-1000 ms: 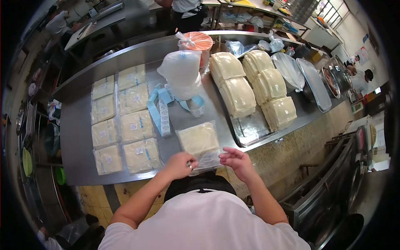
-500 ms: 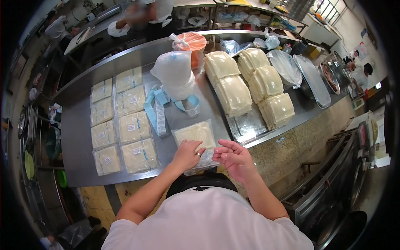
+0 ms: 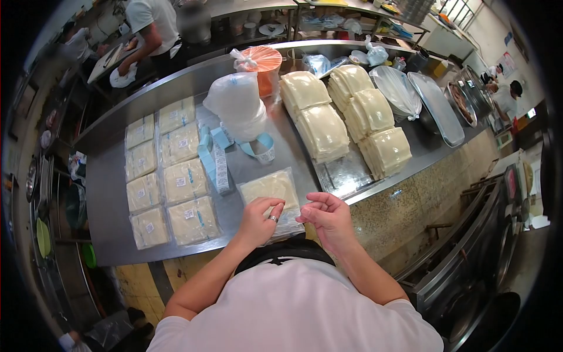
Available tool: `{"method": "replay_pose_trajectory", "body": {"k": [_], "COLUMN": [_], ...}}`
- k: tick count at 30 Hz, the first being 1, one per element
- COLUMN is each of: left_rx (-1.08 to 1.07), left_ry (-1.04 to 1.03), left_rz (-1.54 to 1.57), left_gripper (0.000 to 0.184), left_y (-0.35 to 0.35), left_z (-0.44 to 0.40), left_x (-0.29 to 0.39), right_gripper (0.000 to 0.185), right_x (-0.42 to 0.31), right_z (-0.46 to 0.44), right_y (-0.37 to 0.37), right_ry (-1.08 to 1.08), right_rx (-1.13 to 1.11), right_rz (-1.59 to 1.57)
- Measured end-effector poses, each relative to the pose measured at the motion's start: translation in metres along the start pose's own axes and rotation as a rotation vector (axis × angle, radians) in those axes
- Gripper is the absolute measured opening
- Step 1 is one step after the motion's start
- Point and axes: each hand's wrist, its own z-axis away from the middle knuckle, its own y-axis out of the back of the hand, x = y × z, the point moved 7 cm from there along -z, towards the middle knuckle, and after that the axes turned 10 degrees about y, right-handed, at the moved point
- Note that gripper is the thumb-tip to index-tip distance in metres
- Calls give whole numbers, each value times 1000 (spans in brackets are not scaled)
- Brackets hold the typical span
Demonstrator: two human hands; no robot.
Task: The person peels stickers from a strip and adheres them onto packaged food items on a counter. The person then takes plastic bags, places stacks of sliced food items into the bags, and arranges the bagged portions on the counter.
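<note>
A clear plastic bag (image 3: 271,189) with a pale square stack inside lies at the table's front edge, its loose end toward my body. My left hand (image 3: 260,220), with a ring on one finger, is closed over the bag's left part; what its fingertips pinch is too small to make out. To the right, my right hand (image 3: 328,218) is closed at the bag's right edge, thumb against the fingers, its grip unclear. Left of the bag lie a blue-and-white label strip (image 3: 220,167) and rows of labelled packs (image 3: 186,180).
A metal tray (image 3: 343,176) with tall stacks of pale sheets (image 3: 321,132) stands to the right. Behind the labels are a white plastic bag (image 3: 237,105) and an orange container (image 3: 264,66). A co-worker (image 3: 153,29) stands beyond the steel table (image 3: 111,234).
My left hand has moved up from the bag's lower left corner onto its left part. My right hand's fingers have drawn together. The co-worker has shifted left.
</note>
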Motion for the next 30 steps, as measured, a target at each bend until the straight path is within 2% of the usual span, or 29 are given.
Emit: {"method": "replay_pose_trajectory", "body": {"k": [8, 25, 30], "left_rx": [-33, -49, 44], "left_ry": [32, 53, -38], "left_rz": [6, 71, 100], "left_gripper": [12, 12, 8], "left_y": [-2, 1, 16], "left_z": [7, 21, 19], "left_x": [8, 9, 33], "right_gripper": [35, 30, 35], "right_x": [-3, 0, 2], "right_z": [2, 13, 14], "right_y": [-5, -3, -11], "right_ry": [-7, 24, 11], "right_rx": [-2, 11, -15], "right_rz": [-58, -38, -58]}}
